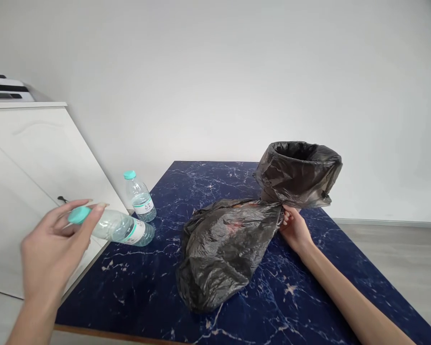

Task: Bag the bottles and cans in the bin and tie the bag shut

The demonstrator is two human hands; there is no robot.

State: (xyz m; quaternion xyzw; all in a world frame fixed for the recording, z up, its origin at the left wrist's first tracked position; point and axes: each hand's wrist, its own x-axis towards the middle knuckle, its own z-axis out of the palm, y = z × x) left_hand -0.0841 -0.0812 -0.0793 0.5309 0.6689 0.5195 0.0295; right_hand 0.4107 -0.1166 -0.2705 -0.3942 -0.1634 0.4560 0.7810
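Observation:
My left hand (53, 249) hovers over the table's left edge, fingers pinched around the teal cap end of a clear plastic bottle (124, 228) held sideways. A second clear bottle (141, 197) with a teal cap stands upright just behind it. My right hand (295, 229) is closed on the gathered edge of a dark grey plastic bag (224, 251) that lies filled on the blue marble table (136, 292). Right behind that hand stands a small bin lined with a dark bag (299, 173).
A white cabinet (32, 163) stands against the table's left side, with flat items stacked on top of it. A plain white wall runs behind. Grey floor shows at the right.

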